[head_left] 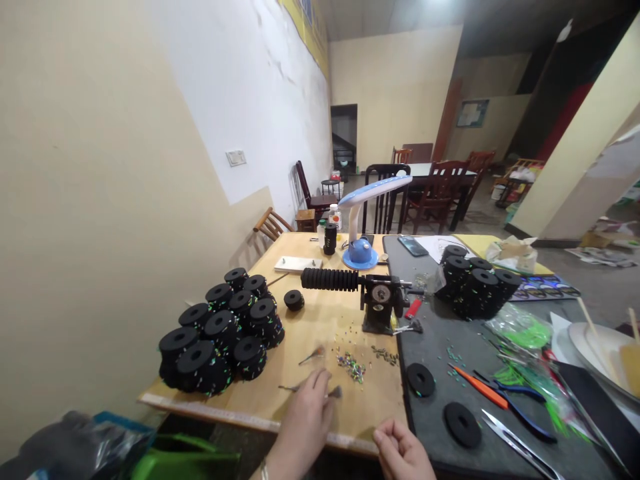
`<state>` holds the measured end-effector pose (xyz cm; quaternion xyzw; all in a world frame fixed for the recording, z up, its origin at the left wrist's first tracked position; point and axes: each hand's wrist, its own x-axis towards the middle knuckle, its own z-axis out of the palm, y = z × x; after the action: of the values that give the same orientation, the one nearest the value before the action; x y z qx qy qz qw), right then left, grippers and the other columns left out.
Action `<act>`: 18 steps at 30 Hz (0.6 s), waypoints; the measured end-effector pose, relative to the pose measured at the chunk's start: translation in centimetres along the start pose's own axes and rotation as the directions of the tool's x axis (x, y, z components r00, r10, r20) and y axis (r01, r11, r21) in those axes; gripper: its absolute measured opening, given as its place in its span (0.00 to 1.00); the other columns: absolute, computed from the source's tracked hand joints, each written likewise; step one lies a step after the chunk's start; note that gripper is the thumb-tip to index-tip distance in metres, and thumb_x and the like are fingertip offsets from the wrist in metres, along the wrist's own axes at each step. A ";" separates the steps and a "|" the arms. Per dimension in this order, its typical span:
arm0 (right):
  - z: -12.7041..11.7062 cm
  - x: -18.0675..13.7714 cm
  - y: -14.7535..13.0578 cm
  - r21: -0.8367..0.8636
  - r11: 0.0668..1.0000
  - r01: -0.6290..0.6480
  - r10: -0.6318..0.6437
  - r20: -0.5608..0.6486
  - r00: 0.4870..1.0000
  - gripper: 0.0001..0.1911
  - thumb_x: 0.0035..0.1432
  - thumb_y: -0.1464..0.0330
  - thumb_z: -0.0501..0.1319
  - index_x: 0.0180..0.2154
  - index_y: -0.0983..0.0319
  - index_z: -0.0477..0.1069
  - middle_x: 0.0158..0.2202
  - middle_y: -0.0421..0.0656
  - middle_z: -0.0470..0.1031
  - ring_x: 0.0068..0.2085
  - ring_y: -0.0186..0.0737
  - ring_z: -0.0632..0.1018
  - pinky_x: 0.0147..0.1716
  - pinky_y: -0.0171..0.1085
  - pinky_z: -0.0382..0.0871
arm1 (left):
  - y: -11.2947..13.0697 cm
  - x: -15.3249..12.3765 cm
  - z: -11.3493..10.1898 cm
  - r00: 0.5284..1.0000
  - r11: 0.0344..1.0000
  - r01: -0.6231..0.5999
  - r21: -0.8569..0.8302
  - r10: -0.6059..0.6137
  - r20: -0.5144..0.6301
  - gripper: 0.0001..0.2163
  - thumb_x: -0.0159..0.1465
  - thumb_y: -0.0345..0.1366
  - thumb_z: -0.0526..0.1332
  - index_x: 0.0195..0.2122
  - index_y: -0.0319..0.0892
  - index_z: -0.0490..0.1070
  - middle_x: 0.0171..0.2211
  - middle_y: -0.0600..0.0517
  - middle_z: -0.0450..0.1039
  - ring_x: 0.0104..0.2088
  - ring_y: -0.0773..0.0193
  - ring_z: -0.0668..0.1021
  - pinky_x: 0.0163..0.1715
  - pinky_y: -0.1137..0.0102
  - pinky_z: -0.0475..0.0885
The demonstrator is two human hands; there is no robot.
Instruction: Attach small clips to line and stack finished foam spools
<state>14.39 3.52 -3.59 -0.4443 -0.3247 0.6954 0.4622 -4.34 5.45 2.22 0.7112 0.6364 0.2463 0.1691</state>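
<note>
The left hand [304,421] is half closed, fingers over a small tufted wire piece [334,393]; whether it grips the piece cannot be determined. The right hand [403,452] is loosely curled at the edge of the wooden workbench [320,327], with nothing visible in it. Loose coloured beads [351,367] lie just ahead of the left hand. Beyond them, a winding device [380,300] with a ribbed black handle [330,279] stands before a blue desk lamp [360,255]. Stacked black foam spools [220,327] occupy the left side; a grey mat [430,340] bearing orange-handled pliers [480,388] lies right.
</note>
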 end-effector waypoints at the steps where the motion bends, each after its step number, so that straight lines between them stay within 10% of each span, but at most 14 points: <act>1: 0.0 0.0 0.2 0.016 1.000 -0.004 0.004 -0.003 1.000 0.30 0.35 0.43 0.70 0.21 0.60 0.63 0.13 0.27 0.51 0.15 0.23 0.51 0.16 0.27 0.42 | -0.3 0.0 -0.4 0.999 1.000 -0.019 -0.004 0.019 -0.036 0.15 0.60 0.25 0.52 0.47 0.41 0.68 0.47 0.42 0.75 0.47 0.54 0.77 0.45 0.64 0.72; 7: -0.2 -0.2 1.0 0.024 0.999 -0.035 0.035 -0.004 0.999 0.30 0.36 0.43 0.70 0.22 0.60 0.63 0.12 0.25 0.49 0.14 0.23 0.49 0.15 0.28 0.40 | -3.4 -0.1 -3.9 0.974 0.996 0.090 0.030 -0.082 -0.213 0.10 0.65 0.33 0.51 0.42 0.43 0.70 0.38 0.45 0.79 0.37 0.54 0.80 0.36 0.63 0.74; 18: -0.7 -0.6 2.0 0.050 0.999 -0.021 0.021 -0.001 1.000 0.29 0.39 0.43 0.69 0.23 0.60 0.62 0.11 0.25 0.50 0.14 0.23 0.48 0.15 0.28 0.38 | -5.1 -0.5 -3.6 0.996 0.990 0.078 0.121 -0.082 0.031 0.14 0.56 0.20 0.51 0.36 0.42 0.70 0.39 0.45 0.74 0.44 0.54 0.75 0.45 0.63 0.69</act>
<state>14.42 2.29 -5.46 -0.4365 -0.3024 0.7078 0.4659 -10.56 5.39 2.28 0.6982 0.6749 0.1881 0.1471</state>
